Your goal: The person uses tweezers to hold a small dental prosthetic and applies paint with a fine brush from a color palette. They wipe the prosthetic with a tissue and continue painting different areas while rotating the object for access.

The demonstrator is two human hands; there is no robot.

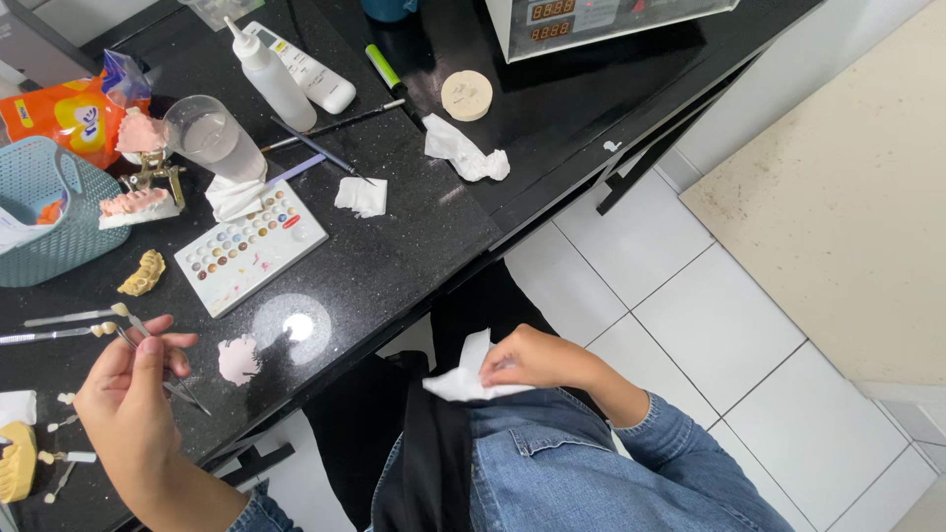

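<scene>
Left hand (133, 389) pinching thin metal tool (182, 392); right hand (537, 360) clamped on crumpled (white) tissue (463, 374).

left hand (133, 394): pinches a thin metal tool (158, 365) over the black counter (394, 236)
right hand (537, 360): grips a white tissue (463, 374) on the lap
near: white colour palette (248, 246)

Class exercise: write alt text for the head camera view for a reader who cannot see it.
The left hand holds a thin tool over a black counter; the right hand grips a white tissue at the lap. A colour palette lies nearby.
</scene>
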